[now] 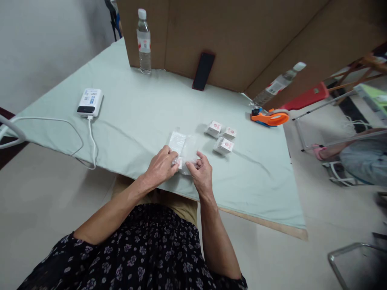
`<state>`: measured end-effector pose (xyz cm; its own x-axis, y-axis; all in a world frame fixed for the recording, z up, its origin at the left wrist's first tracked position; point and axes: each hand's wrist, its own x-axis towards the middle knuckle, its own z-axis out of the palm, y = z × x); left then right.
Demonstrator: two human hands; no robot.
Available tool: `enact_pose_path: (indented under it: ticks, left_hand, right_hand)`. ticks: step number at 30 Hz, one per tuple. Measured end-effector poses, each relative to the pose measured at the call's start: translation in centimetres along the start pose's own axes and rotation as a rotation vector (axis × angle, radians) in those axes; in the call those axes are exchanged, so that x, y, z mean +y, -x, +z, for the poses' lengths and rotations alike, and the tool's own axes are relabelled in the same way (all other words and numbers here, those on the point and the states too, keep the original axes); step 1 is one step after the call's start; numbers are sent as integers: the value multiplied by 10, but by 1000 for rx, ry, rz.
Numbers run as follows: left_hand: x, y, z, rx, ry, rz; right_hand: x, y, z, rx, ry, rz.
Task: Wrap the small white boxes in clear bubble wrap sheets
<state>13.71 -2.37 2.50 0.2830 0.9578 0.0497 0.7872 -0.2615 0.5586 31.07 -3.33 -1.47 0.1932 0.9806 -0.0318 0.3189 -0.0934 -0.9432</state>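
Near the front edge of the table, my left hand [162, 164] is closed round a small white box [180, 162] with pink print, mostly covered by the fingers. My right hand [201, 171] has its thumb and curled fingers on the lower right part of a thin clear plastic bag [190, 144] lying flat. A strip of bubble wrap [177, 140] lies beside the bag, just beyond my left fingers. To the right of my hands are three small boxes in clear wrapping: one box [215, 127] at the back left, another box [230, 132], and a nearer box [225, 145].
An orange tape dispenser [270, 117] lies at the table's right edge. Water stands in a left bottle [144, 44] and a right bottle [276, 85]. A phone [204, 70] leans on the cardboard wall [187, 32]. A white device [90, 100] with a cable [90, 135] sits left.
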Motion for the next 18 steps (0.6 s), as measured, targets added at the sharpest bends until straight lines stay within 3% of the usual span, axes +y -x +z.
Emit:
enact_pose_path:
  ticks: [5,10,14,18]
  left_hand:
    - [-1,-6,1,-61,72,-76]
    - [-1,-7,0,-83,103,-73]
    - [-4,-5,-1,-72,234,-51]
    - [-6,-5,-1,-72,419,-145]
  right_hand:
    - [-19,3,14,-69,-78,-19]
    - [-30,5,20,-134,100,-135]
    - [-42,4,12,-303,245,-270]
    - [-48,-6,2,-515,244,-345]
